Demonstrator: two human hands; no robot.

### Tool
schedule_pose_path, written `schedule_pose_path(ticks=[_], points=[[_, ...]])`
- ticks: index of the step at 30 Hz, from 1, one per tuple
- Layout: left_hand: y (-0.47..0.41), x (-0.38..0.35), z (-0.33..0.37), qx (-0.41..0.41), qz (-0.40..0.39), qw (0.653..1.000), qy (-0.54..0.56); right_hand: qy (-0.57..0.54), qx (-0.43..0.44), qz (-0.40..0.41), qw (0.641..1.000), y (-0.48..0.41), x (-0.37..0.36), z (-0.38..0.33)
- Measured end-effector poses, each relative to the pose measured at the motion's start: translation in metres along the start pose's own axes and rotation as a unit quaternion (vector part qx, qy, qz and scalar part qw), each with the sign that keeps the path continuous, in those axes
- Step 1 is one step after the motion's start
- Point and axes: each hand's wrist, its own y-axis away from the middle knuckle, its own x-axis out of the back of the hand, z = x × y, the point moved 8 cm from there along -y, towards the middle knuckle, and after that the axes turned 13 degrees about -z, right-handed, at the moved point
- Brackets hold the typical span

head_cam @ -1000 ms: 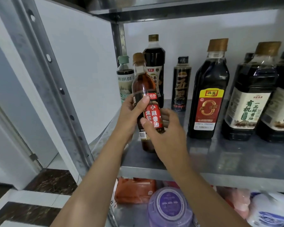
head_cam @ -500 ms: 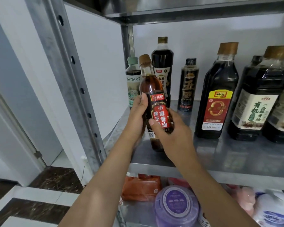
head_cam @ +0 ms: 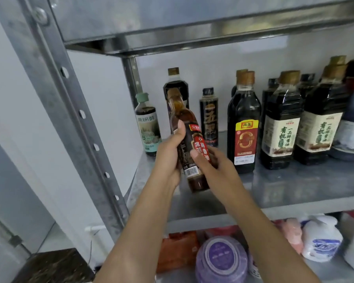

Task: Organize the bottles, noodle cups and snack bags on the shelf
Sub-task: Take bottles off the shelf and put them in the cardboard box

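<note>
We held the red-labelled oil bottle (head_cam: 189, 144) in both hands over the front left of the metal shelf (head_cam: 294, 190), its neck tilted to the left. Our left hand (head_cam: 168, 158) gripped one side, thumb on the shoulder. Our right hand (head_cam: 215, 166) curled its fingers (head_cam: 212, 153) round the label. Whether the base touched the shelf we could not tell. A green-capped bottle (head_cam: 147, 127) stood just behind our left hand, and dark bottles (head_cam: 280, 123) stood to the right.

Held btl (head_cam: 192, 137): 小磨香油, 500ml. Red-label btl (head_cam: 244, 139): 丹玉. White-label btl (head_cam: 280, 137): 有机.
</note>
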Motion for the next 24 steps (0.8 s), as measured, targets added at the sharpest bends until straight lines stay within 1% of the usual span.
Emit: schedule_pose_path(ticks=[2, 5, 7, 8, 10, 12, 14, 16, 19, 24], points=[[0.002, -0.009, 0.019, -0.025, 0.0, 1.0, -0.01, 0.035, 0.013, -0.001, 0.999, 0.016, -0.004, -0.011], [0.009, -0.02, 0.034, -0.035, -0.021, 0.998, -0.049, 0.028, 0.045, 0.048, 0.997, 0.04, -0.002, -0.022], [0.014, -0.026, 0.035, -0.022, -0.044, 0.996, -0.073, -0.031, 0.053, 0.059, 0.996, 0.048, 0.0, -0.027], [0.015, -0.03, 0.033, -0.01, -0.072, 0.996, -0.06, -0.076, 0.047, 0.052, 0.995, 0.049, 0.001, -0.026], [0.017, -0.042, 0.029, 0.012, -0.133, 0.991, -0.001, -0.153, 0.027, 0.036, 0.987, 0.048, 0.002, -0.021], [0.017, -0.046, 0.026, 0.012, -0.16, 0.986, 0.042, -0.204, 0.005, 0.023, 0.979, 0.049, 0.002, -0.018], [0.017, -0.045, 0.022, 0.005, -0.149, 0.988, 0.041, -0.235, -0.018, 0.003, 0.972, 0.049, -0.001, -0.016], [0.019, -0.041, 0.018, -0.002, -0.128, 0.991, 0.026, -0.232, -0.037, -0.009, 0.972, 0.051, -0.004, -0.015], [0.023, -0.039, 0.014, -0.016, -0.105, 0.994, 0.01, -0.226, -0.06, -0.006, 0.972, 0.054, -0.005, -0.01], [0.024, -0.037, 0.011, -0.039, -0.057, 0.998, -0.009, -0.224, -0.041, 0.023, 0.973, 0.057, -0.006, -0.007]])
